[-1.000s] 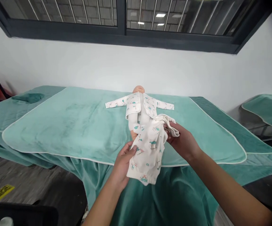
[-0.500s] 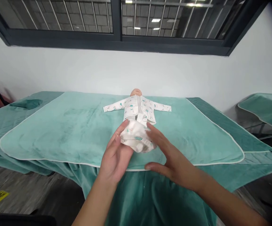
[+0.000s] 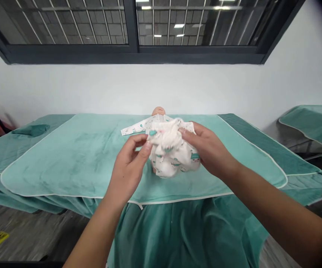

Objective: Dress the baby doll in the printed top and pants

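Observation:
A baby doll (image 3: 158,111) in a white printed top lies on its back on a light teal towel (image 3: 71,156), head toward the wall. One sleeve (image 3: 131,128) of the top sticks out to the left. In front of the doll I hold up a bunched pair of white printed baby trousers (image 3: 170,154). My left hand (image 3: 129,160) pinches the bundle's left upper edge. At the right side, my right hand (image 3: 208,149) grips the cloth with closed fingers. The bundle hides most of the doll's body and legs.
The towel covers a bed draped in darker teal cloth (image 3: 177,234). A small teal pillow (image 3: 31,130) lies at the far left. A second teal-covered bed (image 3: 311,124) stands at the right. A white wall and dark-framed window are behind. Grey floor shows at lower left.
The trousers were hanging from both hands, then lay bunched on the towel by the doll's legs with my hands open around them. Now both hands have lifted the bundle off the towel.

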`<action>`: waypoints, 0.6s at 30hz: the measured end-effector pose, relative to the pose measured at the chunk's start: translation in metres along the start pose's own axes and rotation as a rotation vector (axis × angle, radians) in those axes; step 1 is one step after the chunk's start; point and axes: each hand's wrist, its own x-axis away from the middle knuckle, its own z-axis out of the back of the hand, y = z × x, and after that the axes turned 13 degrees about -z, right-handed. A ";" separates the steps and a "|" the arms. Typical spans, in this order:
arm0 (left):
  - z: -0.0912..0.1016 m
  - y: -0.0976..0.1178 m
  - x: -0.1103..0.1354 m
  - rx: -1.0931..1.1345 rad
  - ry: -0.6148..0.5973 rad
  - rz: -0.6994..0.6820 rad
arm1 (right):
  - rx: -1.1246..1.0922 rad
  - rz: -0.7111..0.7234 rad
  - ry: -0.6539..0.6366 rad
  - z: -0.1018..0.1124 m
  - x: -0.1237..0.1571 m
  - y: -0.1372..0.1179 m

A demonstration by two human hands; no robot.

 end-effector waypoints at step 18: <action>-0.005 0.018 0.004 0.017 0.270 -0.068 | 0.202 0.230 -0.250 -0.001 0.006 -0.004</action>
